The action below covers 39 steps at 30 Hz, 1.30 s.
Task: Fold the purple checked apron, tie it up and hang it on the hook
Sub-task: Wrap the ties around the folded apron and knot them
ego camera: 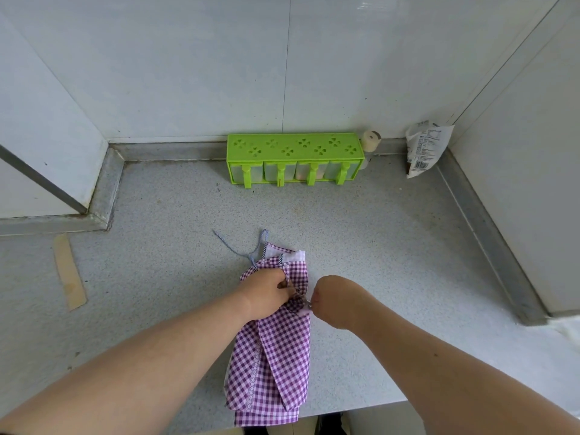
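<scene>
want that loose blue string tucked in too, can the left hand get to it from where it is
Probably yes. The blue string lies bare on the counter just beyond the left hand, nothing between them. But that hand now grips the apron and would have to let go.

The folded apron (273,346) lies on the counter (392,246), well before the spice rack (295,158).

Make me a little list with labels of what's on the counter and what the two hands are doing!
apron: purple checked apron, folded into a long strip on the grey counter, its near end over the counter edge
strings: thin blue-white strings trail from its far end
left hand: left hand grips the bunched cloth
right hand: right hand curled at the apron's right edge, pinching a string
at the wall: green spice rack, white packet
hook: not in view
</scene>
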### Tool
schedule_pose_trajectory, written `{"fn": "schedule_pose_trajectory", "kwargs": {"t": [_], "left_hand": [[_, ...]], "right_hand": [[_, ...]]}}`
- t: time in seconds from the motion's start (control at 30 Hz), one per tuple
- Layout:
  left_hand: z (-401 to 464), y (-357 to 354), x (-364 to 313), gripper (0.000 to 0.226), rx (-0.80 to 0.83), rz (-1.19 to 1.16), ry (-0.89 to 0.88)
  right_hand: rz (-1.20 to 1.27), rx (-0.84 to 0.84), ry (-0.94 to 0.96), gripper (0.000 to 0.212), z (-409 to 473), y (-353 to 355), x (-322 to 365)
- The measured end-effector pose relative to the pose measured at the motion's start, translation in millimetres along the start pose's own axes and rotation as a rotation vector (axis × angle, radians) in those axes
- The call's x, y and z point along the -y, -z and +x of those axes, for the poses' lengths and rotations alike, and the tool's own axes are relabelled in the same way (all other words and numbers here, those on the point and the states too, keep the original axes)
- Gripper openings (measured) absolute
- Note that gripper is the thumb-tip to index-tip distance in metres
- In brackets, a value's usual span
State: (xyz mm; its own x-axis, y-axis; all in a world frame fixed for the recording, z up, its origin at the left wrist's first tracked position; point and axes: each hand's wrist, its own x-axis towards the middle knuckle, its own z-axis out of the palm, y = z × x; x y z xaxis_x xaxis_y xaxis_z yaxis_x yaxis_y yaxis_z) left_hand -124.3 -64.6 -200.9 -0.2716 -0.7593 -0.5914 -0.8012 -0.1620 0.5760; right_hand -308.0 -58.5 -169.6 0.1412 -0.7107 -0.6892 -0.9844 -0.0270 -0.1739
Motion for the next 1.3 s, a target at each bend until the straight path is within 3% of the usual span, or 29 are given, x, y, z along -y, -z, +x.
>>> {"fn": "schedule_pose_trajectory", "kwargs": {"t": [0.1, 0.2, 0.27, 0.43, 0.57, 0.67, 0.8, 0.97, 1.13, 1.3], "left_hand": [[1.0, -0.3, -0.1, 0.027, -0.004, -0.013, 0.015], [3.8, -3.3, 2.3, 0.027, -0.013, -0.028, 0.018], [4.9, -4.5, 2.9, 0.026, -0.019, -0.026, 0.024], [5.6, -5.1, 4.5, 0.023, -0.015, -0.028, 0.018], [7.8, -6.6, 8.8, 0.019, -0.021, -0.017, 0.009], [7.5, -5.8, 10.8, 0.019, -0.005, -0.047, -0.001], [6.8, -2.3, 8.4, 0.021, -0.002, -0.077, 0.009], [5.9, -2.4, 6.4, 0.016, 0.002, -0.076, -0.015], [4.8, -3.4, 6.8, 0.018, 0.006, -0.083, 0.006], [2.8, -1.6, 6.9, 0.015, -0.014, -0.118, 0.005]], "right_hand": [[0.069, 0.006, 0.010, 0.020, -8.5, 13.0, -1.8], [0.241, 0.013, -0.008, 0.050, -14.9, 13.7, 0.3], [0.234, 0.016, 0.004, 0.058, -14.2, 6.4, 3.0], [0.235, -0.095, -0.046, 0.027, -10.7, -3.7, 7.6], [0.150, -0.213, -0.049, 0.051, -11.6, -4.5, 12.1], [0.110, -0.163, -0.025, 0.052, -7.1, -0.9, 14.0], [0.010, -0.064, 0.056, 0.027, 2.7, 2.8, 15.4], [-0.009, -0.094, 0.009, 0.039, 10.0, -5.0, 23.5], [-0.110, -0.068, -0.043, 0.014, 15.3, -6.7, 26.6], [-0.106, -0.065, 0.112, 0.023, 8.7, -3.7, 15.7]]}}
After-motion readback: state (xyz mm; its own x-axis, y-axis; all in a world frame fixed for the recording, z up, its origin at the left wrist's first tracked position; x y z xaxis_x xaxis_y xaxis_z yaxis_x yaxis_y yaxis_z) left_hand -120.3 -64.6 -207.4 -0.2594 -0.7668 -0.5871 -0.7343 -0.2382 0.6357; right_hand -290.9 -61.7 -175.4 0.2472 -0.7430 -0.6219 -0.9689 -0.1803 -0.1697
